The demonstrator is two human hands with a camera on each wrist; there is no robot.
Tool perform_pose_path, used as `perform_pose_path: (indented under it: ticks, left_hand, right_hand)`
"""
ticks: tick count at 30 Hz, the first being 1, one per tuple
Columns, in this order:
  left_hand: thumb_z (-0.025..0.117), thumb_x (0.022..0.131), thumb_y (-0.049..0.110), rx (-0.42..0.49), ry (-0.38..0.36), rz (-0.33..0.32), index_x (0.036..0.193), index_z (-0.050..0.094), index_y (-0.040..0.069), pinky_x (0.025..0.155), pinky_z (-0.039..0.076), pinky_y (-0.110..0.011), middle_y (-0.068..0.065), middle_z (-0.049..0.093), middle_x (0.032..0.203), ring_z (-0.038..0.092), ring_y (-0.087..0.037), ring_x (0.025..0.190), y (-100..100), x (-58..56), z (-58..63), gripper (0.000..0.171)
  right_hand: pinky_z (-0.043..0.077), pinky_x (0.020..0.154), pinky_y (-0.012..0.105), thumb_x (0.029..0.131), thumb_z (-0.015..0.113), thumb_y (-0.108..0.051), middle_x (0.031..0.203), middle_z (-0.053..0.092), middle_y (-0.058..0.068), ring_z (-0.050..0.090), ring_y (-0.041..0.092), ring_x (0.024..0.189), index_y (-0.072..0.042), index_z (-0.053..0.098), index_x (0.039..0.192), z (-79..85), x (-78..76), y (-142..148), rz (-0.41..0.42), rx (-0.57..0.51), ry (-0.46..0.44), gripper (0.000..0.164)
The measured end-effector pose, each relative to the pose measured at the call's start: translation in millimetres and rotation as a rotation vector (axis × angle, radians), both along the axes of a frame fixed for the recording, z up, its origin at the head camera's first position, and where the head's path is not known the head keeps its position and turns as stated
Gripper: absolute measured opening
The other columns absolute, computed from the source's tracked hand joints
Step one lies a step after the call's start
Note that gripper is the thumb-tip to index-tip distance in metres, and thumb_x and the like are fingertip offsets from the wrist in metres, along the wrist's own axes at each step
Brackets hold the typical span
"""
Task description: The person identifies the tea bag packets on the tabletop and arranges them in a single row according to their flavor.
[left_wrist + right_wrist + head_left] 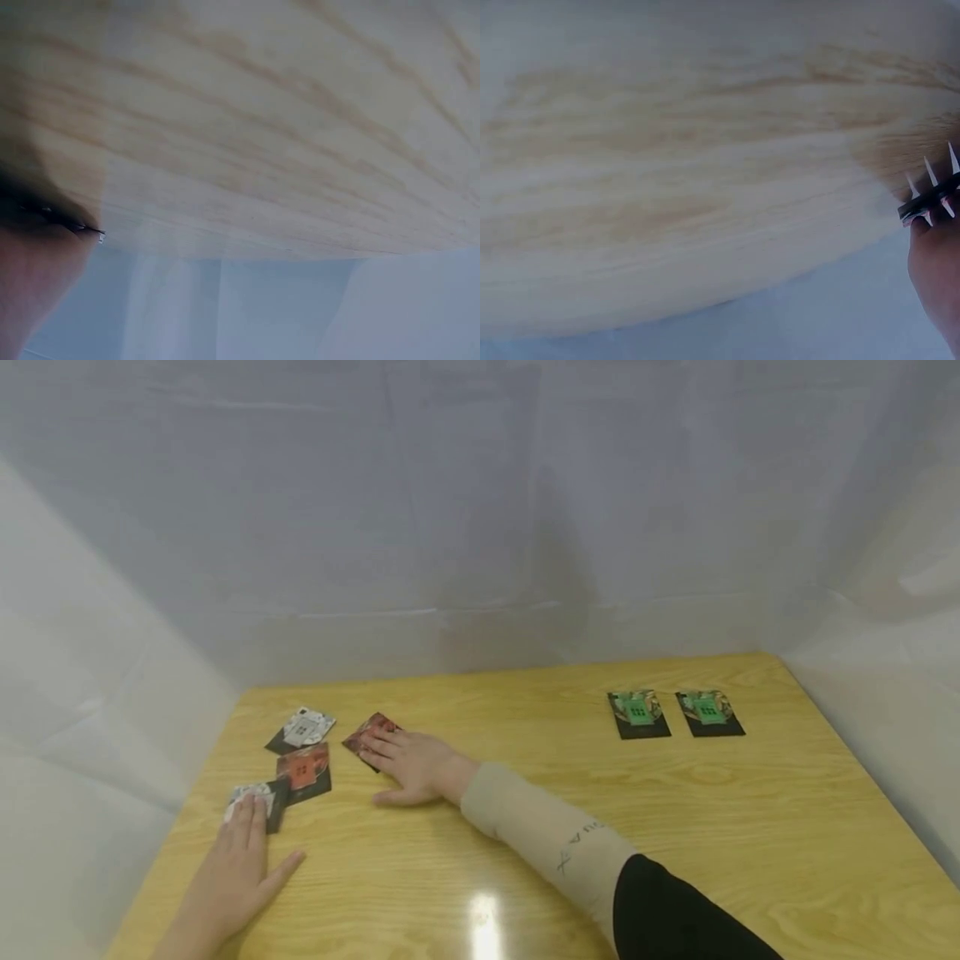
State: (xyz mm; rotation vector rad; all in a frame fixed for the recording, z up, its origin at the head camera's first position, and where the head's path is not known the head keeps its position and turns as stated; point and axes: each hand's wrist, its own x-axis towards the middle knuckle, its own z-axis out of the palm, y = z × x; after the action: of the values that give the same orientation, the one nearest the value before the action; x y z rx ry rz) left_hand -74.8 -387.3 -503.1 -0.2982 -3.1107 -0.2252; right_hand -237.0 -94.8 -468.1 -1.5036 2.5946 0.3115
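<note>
Head view, red card (376,722), beneath right fingers (386,748)

"How do you have the left hand (236,881)?"

"From my station I see it beside the left edge of the surface (555,727), back upward, fingers (258,828) straight and close together toward the far edge. Its thumb (282,872) spreads rightward."

"And the right hand (416,766)?"

"I have that one left of the surface's middle, nearer the far edge, back upward, fingers straight and slightly parted toward the left edge. Its thumb points left too."

"The right arm (551,839)?"

"I read it slanting in over the near edge, beige sleeve at the wrist, black above."
</note>
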Motion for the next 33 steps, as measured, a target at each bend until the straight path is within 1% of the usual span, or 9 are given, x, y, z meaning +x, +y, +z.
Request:
perform_pose_path:
  ticks: [3, 9, 11, 15, 17, 20, 25, 28, 33]
  left_hand:
    - [0.051, 0.109, 0.052, 0.004, -0.010, 0.001, 0.159, 0.010, -0.023, 0.119, -0.024, -0.020, -0.046, 0.007, 0.167, 0.012, -0.064, 0.156, -1, -0.3, -1.1, 0.099]
    - [0.052, 0.108, 0.052, -0.002, 0.005, -0.006, 0.159, 0.011, -0.023, 0.116, -0.026, -0.017, -0.047, 0.008, 0.167, 0.012, -0.064, 0.156, -1, -1.7, -0.8, 0.099]
    - [0.052, 0.108, 0.051, -0.004, 0.012, -0.011, 0.159, 0.011, -0.024, 0.117, -0.026, -0.017, -0.047, 0.008, 0.167, 0.013, -0.064, 0.156, 0, -2.1, -0.5, 0.099]
    - [0.053, 0.108, 0.051, -0.002, 0.015, -0.013, 0.158, 0.011, -0.024, 0.120, -0.026, -0.022, -0.047, 0.009, 0.166, 0.013, -0.064, 0.156, 1, -2.7, 0.8, 0.099]
    - [0.052, 0.109, 0.051, -0.002, 0.012, -0.013, 0.158, 0.011, -0.024, 0.121, -0.026, -0.023, -0.047, 0.009, 0.166, 0.013, -0.064, 0.156, 1, -3.1, 1.4, 0.099]
    - [0.054, 0.108, 0.051, -0.002, 0.022, -0.015, 0.158, 0.014, -0.025, 0.122, -0.024, -0.023, -0.048, 0.011, 0.166, 0.016, -0.065, 0.154, 2, -2.9, 2.4, 0.099]
    - [0.054, 0.108, 0.052, -0.004, 0.021, -0.014, 0.157, 0.014, -0.025, 0.121, -0.024, -0.021, -0.048, 0.011, 0.165, 0.017, -0.065, 0.154, 1, -2.8, 2.3, 0.100]
    - [0.054, 0.108, 0.051, -0.002, 0.019, -0.015, 0.158, 0.014, -0.025, 0.119, -0.025, -0.017, -0.048, 0.011, 0.165, 0.016, -0.065, 0.154, 0, -2.7, 1.5, 0.099]
    - [0.054, 0.108, 0.051, 0.007, 0.018, -0.013, 0.158, 0.013, -0.024, 0.118, -0.026, -0.015, -0.048, 0.012, 0.166, 0.015, -0.064, 0.155, -1, -0.4, -0.6, 0.100]
  right_hand:
    - [0.012, 0.139, 0.032, 0.107, 0.023, -0.073, 0.182, 0.003, 0.001, 0.003, 0.019, 0.169, -0.018, 0.009, 0.172, -2.2, 0.1, 1, -0.002, 0.002, 0.007, 0.086]
    - [0.012, 0.139, 0.033, 0.107, 0.024, -0.074, 0.181, 0.004, 0.002, 0.004, 0.020, 0.169, -0.017, 0.009, 0.172, -6.9, -2.0, 8, -0.004, -0.011, 0.009, 0.088]
    - [0.012, 0.139, 0.033, 0.106, 0.025, -0.074, 0.181, 0.005, 0.002, 0.004, 0.020, 0.169, -0.017, 0.009, 0.172, -7.1, -2.5, 12, -0.005, -0.021, 0.006, 0.089]
    - [0.013, 0.139, 0.034, 0.106, 0.027, -0.075, 0.181, 0.006, 0.003, 0.006, 0.022, 0.169, -0.015, 0.010, 0.172, -6.3, -3.7, 20, -0.007, -0.043, -0.001, 0.090]
    - [0.012, 0.139, 0.034, 0.106, 0.027, -0.075, 0.181, 0.006, 0.003, 0.006, 0.022, 0.169, -0.015, 0.011, 0.172, -6.2, -4.5, 25, -0.015, -0.047, -0.006, 0.091]
    - [0.012, 0.139, 0.034, 0.106, 0.027, -0.074, 0.181, 0.006, 0.004, 0.006, 0.022, 0.169, -0.014, 0.011, 0.172, -7.4, -6.5, 32, -0.032, -0.055, -0.011, 0.090]
    - [0.011, 0.139, 0.034, 0.106, 0.028, -0.074, 0.181, 0.004, 0.005, 0.004, 0.022, 0.169, -0.014, 0.011, 0.172, -10.7, -11.1, 42, -0.065, -0.077, -0.033, 0.090]
    - [0.010, 0.139, 0.034, 0.106, 0.027, -0.074, 0.181, 0.002, 0.004, 0.003, 0.022, 0.169, -0.014, 0.009, 0.172, -12.6, -13.7, 48, -0.080, -0.081, -0.042, 0.091]
    - [0.011, 0.139, 0.035, 0.106, 0.028, -0.074, 0.181, 0.005, 0.005, 0.005, 0.023, 0.169, -0.014, 0.011, 0.172, -12.7, -15.6, 60, -0.115, -0.093, -0.048, 0.091]
